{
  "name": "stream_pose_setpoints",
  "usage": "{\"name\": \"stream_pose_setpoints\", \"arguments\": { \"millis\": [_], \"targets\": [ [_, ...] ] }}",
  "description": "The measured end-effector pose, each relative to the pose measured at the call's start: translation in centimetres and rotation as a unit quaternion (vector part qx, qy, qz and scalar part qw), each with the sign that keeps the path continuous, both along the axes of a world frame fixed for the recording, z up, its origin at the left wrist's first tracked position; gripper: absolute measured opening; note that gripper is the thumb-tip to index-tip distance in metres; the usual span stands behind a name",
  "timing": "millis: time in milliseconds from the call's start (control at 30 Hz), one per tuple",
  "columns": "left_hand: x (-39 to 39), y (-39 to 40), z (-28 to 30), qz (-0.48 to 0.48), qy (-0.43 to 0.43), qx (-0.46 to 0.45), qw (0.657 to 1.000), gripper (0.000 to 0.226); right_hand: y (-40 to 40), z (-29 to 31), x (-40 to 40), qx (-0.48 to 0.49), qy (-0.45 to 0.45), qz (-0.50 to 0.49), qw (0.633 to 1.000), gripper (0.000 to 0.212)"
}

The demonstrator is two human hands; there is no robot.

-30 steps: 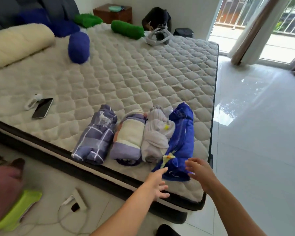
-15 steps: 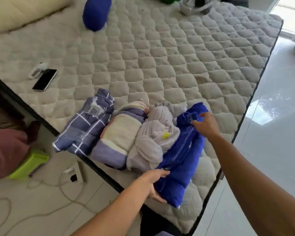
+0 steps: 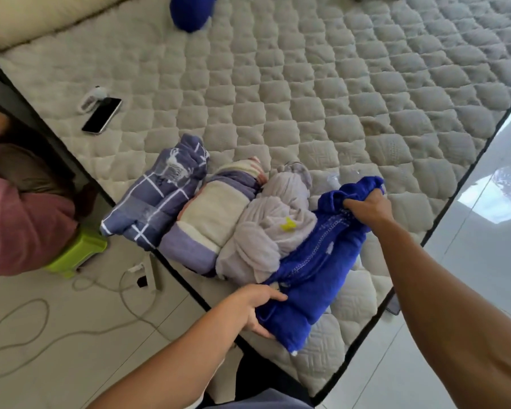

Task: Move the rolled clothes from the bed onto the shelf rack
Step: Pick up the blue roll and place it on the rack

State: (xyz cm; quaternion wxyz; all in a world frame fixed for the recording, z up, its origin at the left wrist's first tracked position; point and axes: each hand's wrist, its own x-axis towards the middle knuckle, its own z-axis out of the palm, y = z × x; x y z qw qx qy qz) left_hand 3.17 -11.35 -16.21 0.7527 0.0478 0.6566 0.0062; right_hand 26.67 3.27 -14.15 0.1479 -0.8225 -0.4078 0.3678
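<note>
Several rolled clothes lie side by side near the corner of the quilted bed (image 3: pixel 307 93). From left to right they are a blue-checked roll (image 3: pixel 157 193), a cream and lilac roll (image 3: pixel 210 219), a pale grey roll (image 3: pixel 266 231) and a bright blue roll (image 3: pixel 316 258). My left hand (image 3: pixel 257 305) grips the near end of the bright blue roll. My right hand (image 3: pixel 369 208) grips its far end. The shelf rack is out of sight.
A phone (image 3: pixel 102 115) and a small white object (image 3: pixel 93 97) lie on the mattress at the left. A dark blue bolster (image 3: pixel 189 10) is at the far edge. On the floor, a person in pink (image 3: pixel 21 219) sits on a green stool (image 3: pixel 77 255) beside loose cables (image 3: pixel 21 329).
Both hands reached from the bed's edge onto the bright blue roll and closed on its two ends. The view has moved closer and tilted down over the clothes.
</note>
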Motion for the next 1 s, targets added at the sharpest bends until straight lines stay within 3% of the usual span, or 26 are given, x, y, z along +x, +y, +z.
{"name": "stream_pose_setpoints", "arguments": {
  "millis": [100, 300, 367, 500, 633, 733, 833, 1000],
  "targets": [
    [-0.4, -1.1, 0.1, -0.009, 0.004, 0.019, 1.000, 0.012, -1.9, 1.3, 0.0, 0.022, -0.016, -0.012, 1.000, 0.056],
    [-3.2, -4.6, 1.8, -0.036, 0.013, 0.044, 0.998, 0.006, -8.9, 4.2, -1.3, 0.053, -0.030, -0.067, 0.996, 0.041],
    [-5.1, -6.3, 2.8, -0.046, 0.025, 0.052, 0.997, 0.004, -11.6, 5.2, -2.5, 0.055, -0.024, -0.087, 0.994, 0.047],
    [-10.3, -10.1, 5.3, -0.014, 0.082, 0.115, 0.990, 0.024, -16.5, 7.3, -6.8, 0.058, 0.013, -0.095, 0.994, 0.049],
    [-17.8, -15.7, 7.6, 0.084, 0.153, 0.183, 0.968, 0.043, -20.9, 9.0, -13.6, 0.081, 0.057, -0.071, 0.993, 0.060],
    [-24.5, -21.3, 8.7, 0.179, 0.211, 0.222, 0.935, 0.046, -24.8, 10.0, -20.5, 0.064, 0.098, -0.038, 0.992, 0.067],
    [-31.0, -27.6, 9.9, 0.285, 0.266, 0.277, 0.878, 0.048, -28.9, 10.3, -27.6, 0.055, 0.175, -0.018, 0.983, 0.067],
    [-42.2, -41.1, 12.5, 0.426, 0.339, 0.359, 0.758, 0.057, -37.0, 11.0, -41.2, 0.021, 0.299, 0.093, 0.950, 0.018]
  ]
}}
